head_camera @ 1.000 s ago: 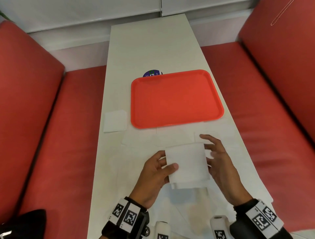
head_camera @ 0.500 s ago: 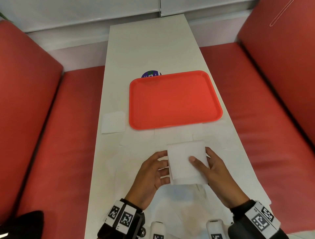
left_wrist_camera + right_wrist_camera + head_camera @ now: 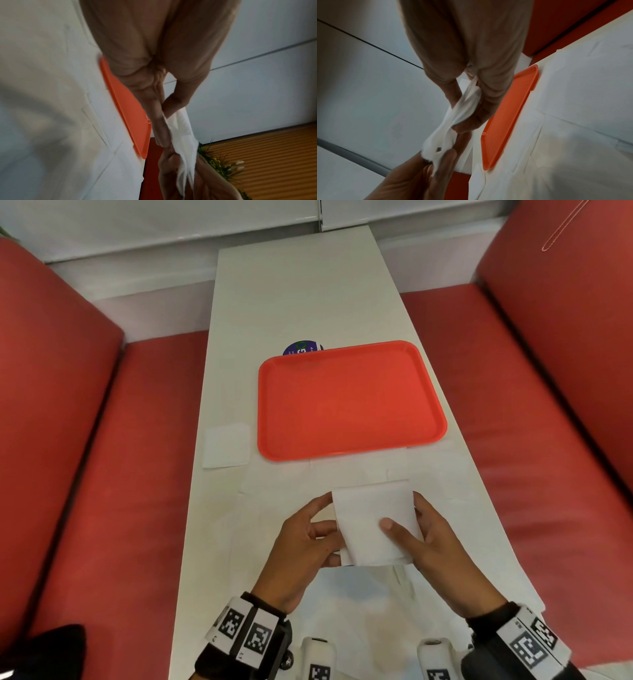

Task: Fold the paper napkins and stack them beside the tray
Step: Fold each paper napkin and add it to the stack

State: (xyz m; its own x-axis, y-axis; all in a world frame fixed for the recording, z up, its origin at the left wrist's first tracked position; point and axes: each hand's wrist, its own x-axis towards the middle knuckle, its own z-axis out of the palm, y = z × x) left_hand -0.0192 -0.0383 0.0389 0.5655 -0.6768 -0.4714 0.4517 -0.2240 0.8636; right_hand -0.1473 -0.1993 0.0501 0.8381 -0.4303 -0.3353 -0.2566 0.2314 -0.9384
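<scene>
White table [image 3: 301, 302] fills my view; on it I see the orange tray [image 3: 349, 402], with a round blue sticker [image 3: 303, 349] behind it, its writing too small to read. One folded napkin [image 3: 226, 445] lies left of the tray. My left hand [image 3: 305, 546] and right hand [image 3: 435, 546] both pinch another napkin [image 3: 370, 515] above the table.

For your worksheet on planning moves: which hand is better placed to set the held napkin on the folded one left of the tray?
Probably the left hand: it grips the white paper napkin's left edge, on the side where the folded white napkin lies.
</scene>
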